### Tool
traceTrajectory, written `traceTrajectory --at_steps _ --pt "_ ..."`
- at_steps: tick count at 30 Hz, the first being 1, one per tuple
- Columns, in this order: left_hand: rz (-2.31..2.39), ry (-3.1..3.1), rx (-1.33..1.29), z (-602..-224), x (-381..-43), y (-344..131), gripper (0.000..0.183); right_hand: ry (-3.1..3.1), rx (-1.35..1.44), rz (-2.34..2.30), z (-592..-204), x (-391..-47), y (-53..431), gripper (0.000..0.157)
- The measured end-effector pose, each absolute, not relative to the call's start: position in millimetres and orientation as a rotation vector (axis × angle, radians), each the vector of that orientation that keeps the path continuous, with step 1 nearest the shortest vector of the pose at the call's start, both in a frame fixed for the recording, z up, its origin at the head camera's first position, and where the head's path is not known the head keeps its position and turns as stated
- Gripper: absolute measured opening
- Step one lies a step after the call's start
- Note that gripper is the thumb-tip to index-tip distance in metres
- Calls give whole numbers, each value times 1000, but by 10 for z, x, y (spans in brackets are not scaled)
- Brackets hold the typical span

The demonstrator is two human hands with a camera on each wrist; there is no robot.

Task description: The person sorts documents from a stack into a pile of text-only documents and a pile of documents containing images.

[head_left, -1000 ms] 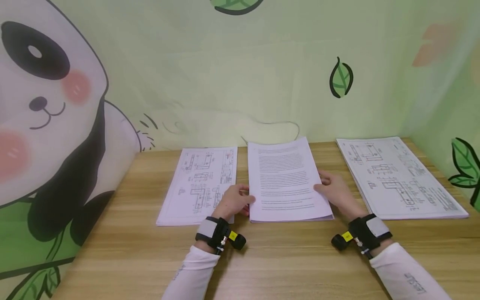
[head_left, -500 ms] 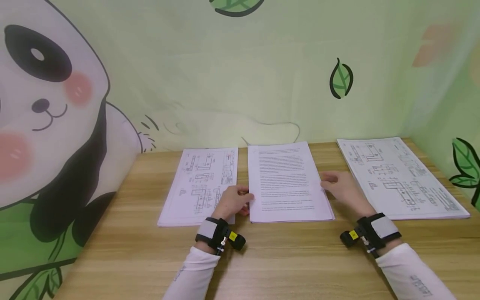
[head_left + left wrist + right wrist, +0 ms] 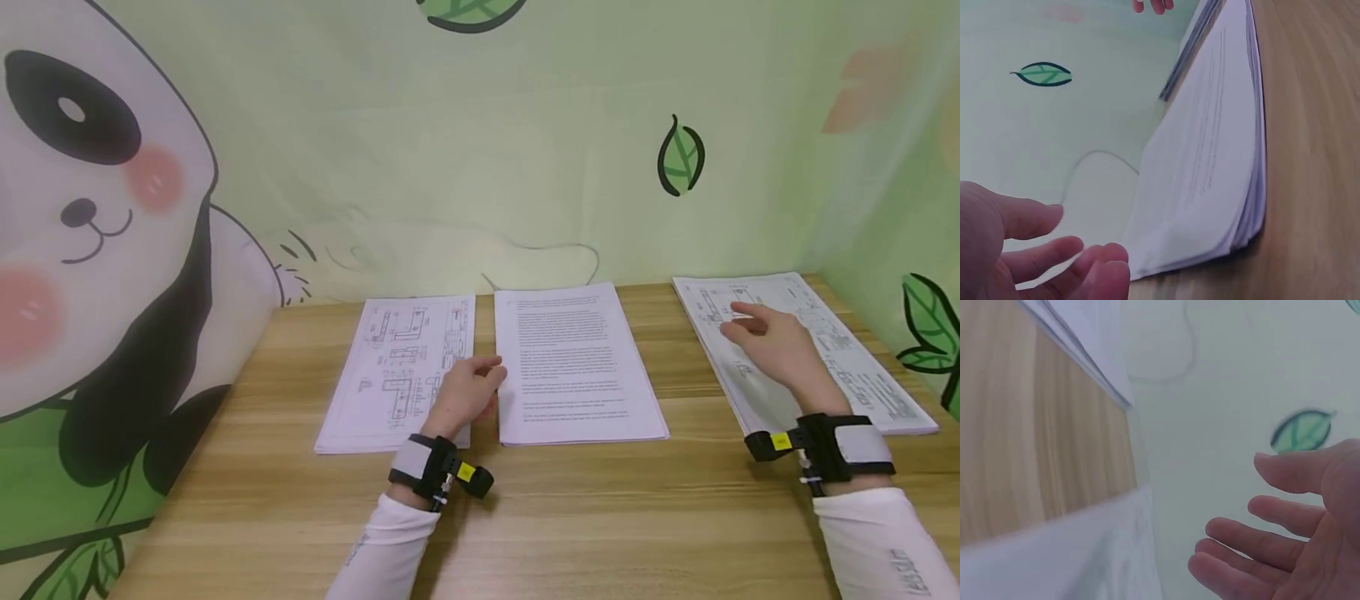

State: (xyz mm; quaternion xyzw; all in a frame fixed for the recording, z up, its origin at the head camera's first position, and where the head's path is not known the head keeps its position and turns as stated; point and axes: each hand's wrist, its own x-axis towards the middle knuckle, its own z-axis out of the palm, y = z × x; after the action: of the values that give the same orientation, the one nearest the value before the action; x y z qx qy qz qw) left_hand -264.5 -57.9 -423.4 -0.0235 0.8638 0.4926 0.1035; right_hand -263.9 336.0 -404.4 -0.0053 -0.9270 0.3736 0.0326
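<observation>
A stack of printed text pages (image 3: 570, 367) lies in the middle of the table. My left hand (image 3: 468, 393) is at its left edge, fingers relaxed and thumb apart from them, with nothing between them in the left wrist view. Over the right stack of technical drawings (image 3: 847, 367) hovers my right hand (image 3: 776, 342), its fingers loosely bent and holding nothing. In the right wrist view the right hand's fingers (image 3: 1254, 544) are spread from the thumb. The left stack of technical drawings (image 3: 390, 358) lies partly behind my left hand.
The wooden table (image 3: 600, 517) reaches to a green wall cloth (image 3: 450, 167) with a panda (image 3: 97, 208) and leaves printed on it. Strips of table show between the three stacks. A strapped camera sits on each wrist.
My right hand has left the right edge of the middle stack and moved right, over the right stack. The raised top sheet has settled flat. My left hand has loosened at the left edge.
</observation>
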Motion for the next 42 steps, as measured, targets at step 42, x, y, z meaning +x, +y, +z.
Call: traceTrajectory --at_steps 42 --pt "1650 2202 399 -4369 -2327 1151 39 -2908 -769 1088 -4526 -2488 4523 82"
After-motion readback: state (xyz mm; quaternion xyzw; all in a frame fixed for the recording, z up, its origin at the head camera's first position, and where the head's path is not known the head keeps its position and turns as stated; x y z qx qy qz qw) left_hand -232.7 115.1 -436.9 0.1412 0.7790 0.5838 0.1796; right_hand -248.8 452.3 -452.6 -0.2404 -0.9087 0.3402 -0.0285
